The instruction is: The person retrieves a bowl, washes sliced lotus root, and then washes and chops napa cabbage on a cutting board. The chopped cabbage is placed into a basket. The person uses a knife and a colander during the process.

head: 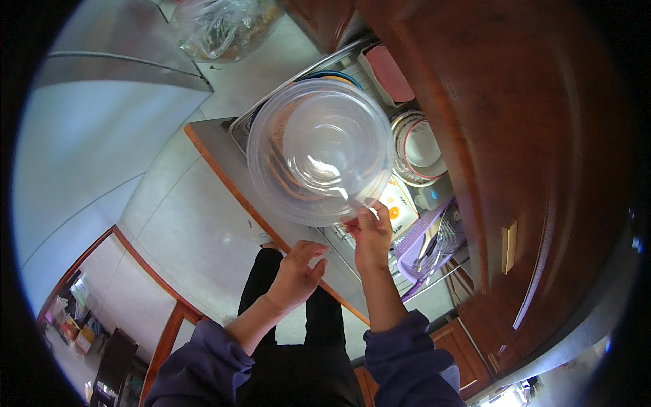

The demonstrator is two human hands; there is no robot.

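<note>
My right hand point(372, 235) pinches the near rim of a large, round, clear plastic bowl point(330, 152) between thumb and fingers. The bowl is above a pulled-out drawer with a wire dish rack point(351, 254). Through its clear wall, orange-brown and blue shapes show below, too blurred to name. My left hand point(300, 272) holds nothing; its fingers are loosely curled with the thumb apart, near the wooden edge of the drawer front point(239, 191). Right of the clear bowl sits a stack of ceramic bowls point(419, 145). A white item with orange prints point(399, 208) lies partly under the clear bowl.
In the drawer are a pink-topped container point(389, 74) and a purple perforated basket point(414, 249) with a wire strainer point(451, 231). A brown wooden cabinet point(513, 127) borders the drawer's right side. A plastic bag point(224, 30) rests on the tiled floor point(178, 219), beyond a pale appliance point(101, 147).
</note>
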